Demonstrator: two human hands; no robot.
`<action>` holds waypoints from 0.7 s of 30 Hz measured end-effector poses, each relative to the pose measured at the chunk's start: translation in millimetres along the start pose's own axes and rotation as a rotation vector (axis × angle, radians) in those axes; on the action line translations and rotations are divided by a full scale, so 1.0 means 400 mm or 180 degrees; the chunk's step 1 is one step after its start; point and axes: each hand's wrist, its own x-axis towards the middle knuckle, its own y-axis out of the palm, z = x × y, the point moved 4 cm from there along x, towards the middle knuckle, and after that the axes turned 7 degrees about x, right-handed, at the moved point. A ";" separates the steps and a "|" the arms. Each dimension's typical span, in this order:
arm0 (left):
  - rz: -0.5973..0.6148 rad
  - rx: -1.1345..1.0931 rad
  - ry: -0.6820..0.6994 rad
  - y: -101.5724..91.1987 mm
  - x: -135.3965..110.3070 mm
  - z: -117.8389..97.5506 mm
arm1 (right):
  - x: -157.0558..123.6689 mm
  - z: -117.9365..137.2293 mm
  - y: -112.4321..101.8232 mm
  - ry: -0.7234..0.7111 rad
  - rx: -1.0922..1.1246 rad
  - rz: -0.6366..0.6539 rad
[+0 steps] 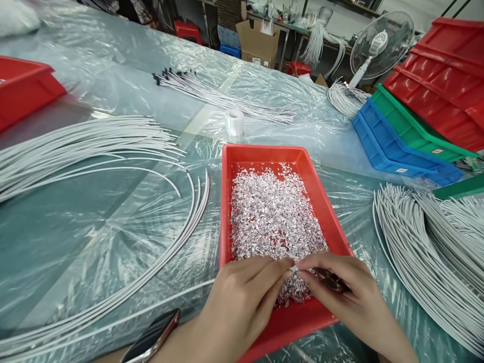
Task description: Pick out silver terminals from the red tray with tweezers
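While one small silver piece (294,270) is pinched between both hands' fingertips at the red tray's (227,212) six o'clock edge, it could be dropped among the heap (272,217) if either grip loosens.

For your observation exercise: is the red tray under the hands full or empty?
Partly full: a heap of small silver pieces covers most of the red tray, well below its rim.

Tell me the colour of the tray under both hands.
Red plastic tray, best seen in the head view.
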 end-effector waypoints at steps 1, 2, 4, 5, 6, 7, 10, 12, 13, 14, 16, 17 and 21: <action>0.0030 -0.0011 -0.0028 0.000 0.001 0.000 | -0.001 0.000 -0.001 -0.0001 -0.0061 0.0006; 0.0057 -0.0022 -0.0055 0.001 0.002 0.000 | -0.001 0.001 -0.001 -0.0001 -0.0111 0.0010; 0.0101 -0.0027 -0.0101 0.002 0.003 0.003 | 0.001 0.002 -0.001 -0.0004 -0.0179 0.0023; 0.0108 -0.0024 -0.0101 0.003 0.004 0.003 | 0.001 0.003 -0.001 -0.0005 -0.0201 0.0039; 0.0115 -0.0025 -0.0088 0.004 0.004 0.004 | 0.002 0.005 0.000 -0.0006 -0.0219 0.0045; 0.0123 -0.0030 -0.0081 0.005 0.004 0.005 | 0.003 0.005 0.000 -0.0002 -0.0240 0.0060; 0.0188 -0.0106 -0.0186 0.008 0.003 0.009 | 0.000 0.008 0.000 -0.0014 -0.0351 0.0125; 0.0279 -0.0199 -0.0323 0.010 0.003 0.013 | -0.003 0.011 -0.004 -0.0083 -0.0508 0.0121; 0.0333 -0.0237 -0.0376 0.012 0.002 0.014 | -0.005 0.013 -0.007 -0.0117 -0.0594 0.0114; 0.0377 -0.0262 -0.0415 0.013 0.002 0.015 | -0.006 0.015 -0.009 -0.0141 -0.0665 0.0107; 0.0479 -0.0264 -0.0489 0.016 0.000 0.017 | -0.004 0.016 -0.012 -0.0121 -0.0717 0.0159; 0.0523 -0.0248 -0.0511 0.018 -0.001 0.019 | -0.002 0.015 -0.013 -0.0089 -0.0700 0.0201; 0.0659 -0.0184 -0.0564 0.026 -0.002 0.023 | 0.007 0.016 -0.011 -0.0062 -0.0659 0.0376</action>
